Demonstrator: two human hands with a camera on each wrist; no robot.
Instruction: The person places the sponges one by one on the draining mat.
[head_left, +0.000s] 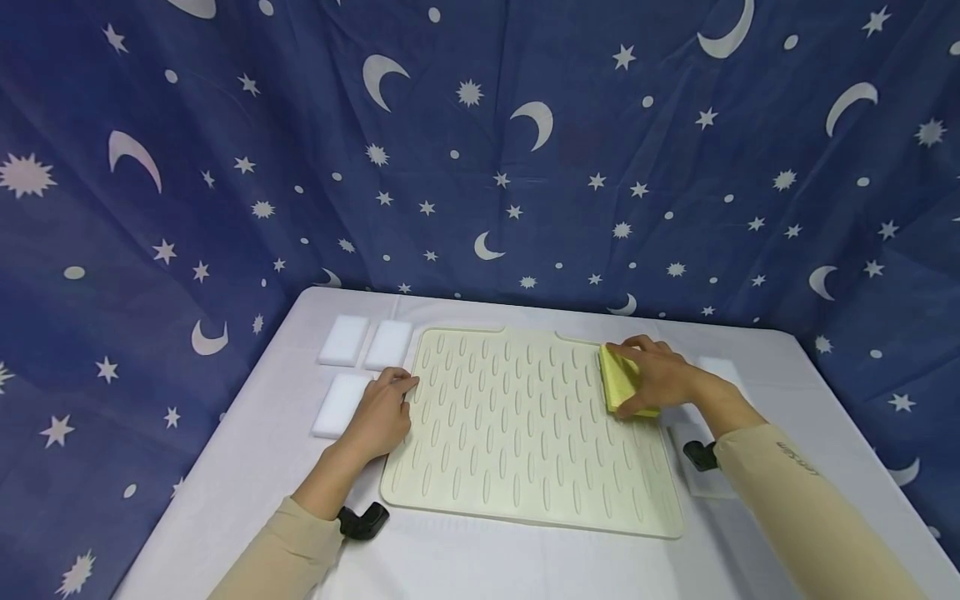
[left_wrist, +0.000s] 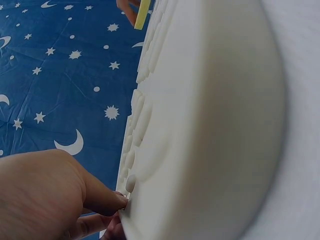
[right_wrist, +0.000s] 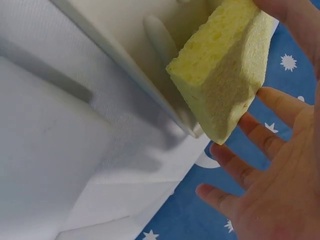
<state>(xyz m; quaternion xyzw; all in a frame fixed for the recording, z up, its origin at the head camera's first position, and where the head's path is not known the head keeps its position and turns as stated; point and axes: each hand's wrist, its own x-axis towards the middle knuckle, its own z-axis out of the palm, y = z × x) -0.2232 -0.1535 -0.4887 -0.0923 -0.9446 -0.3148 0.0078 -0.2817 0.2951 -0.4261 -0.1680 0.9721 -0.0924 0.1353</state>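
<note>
A cream dish drying mat [head_left: 517, 425] with rows of raised oval ridges lies flat on the table. My left hand [head_left: 381, 408] is at its left edge; in the left wrist view, that hand [left_wrist: 55, 195] has thumb and fingertips pinching the mat's rim [left_wrist: 150, 200]. Near the mat's upper right corner, my right hand [head_left: 660, 375] grips a yellow sponge [head_left: 619, 379] between thumb and fingers. The right wrist view shows the sponge [right_wrist: 225, 70] tilted against the ridged surface, with the right hand's fingers [right_wrist: 280, 107] along its side.
White foam blocks lie left of the mat: two at the back [head_left: 345, 340] [head_left: 389, 345] and one [head_left: 341, 404] beside my left hand. More white pieces [head_left: 722, 371] lie to the right, partly behind my right arm. A blue star-patterned curtain [head_left: 465, 167] hangs behind the white-covered table [head_left: 465, 558].
</note>
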